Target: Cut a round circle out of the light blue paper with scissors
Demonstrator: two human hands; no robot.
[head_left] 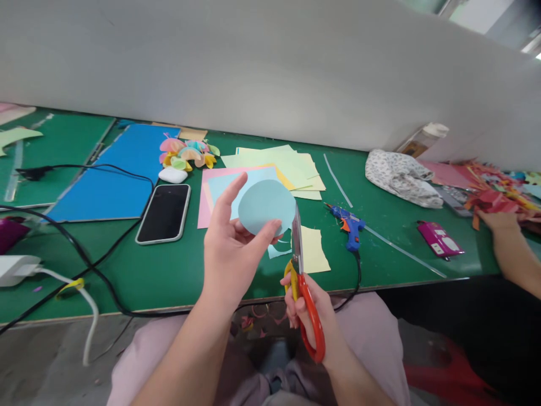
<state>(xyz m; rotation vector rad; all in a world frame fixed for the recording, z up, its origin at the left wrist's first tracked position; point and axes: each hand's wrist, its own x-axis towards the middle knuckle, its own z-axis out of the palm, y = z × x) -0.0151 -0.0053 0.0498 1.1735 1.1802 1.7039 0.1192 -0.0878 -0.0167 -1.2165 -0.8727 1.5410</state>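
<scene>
Between the thumb and fingers of my left hand is a rounded piece of light blue paper, held up over the table. My right hand grips a pair of scissors with one red and one yellow handle. Their blades point upward at the right edge of the paper and look nearly closed. Small blue paper offcuts show just below the paper. Behind it lies a stack of pink, blue and yellow sheets, partly hidden by my left hand.
A blue glue gun with a cord lies right of the sheets. To the left are a phone, a white case, paper flowers and black cables. At far right, another person's hand touches red paper pieces.
</scene>
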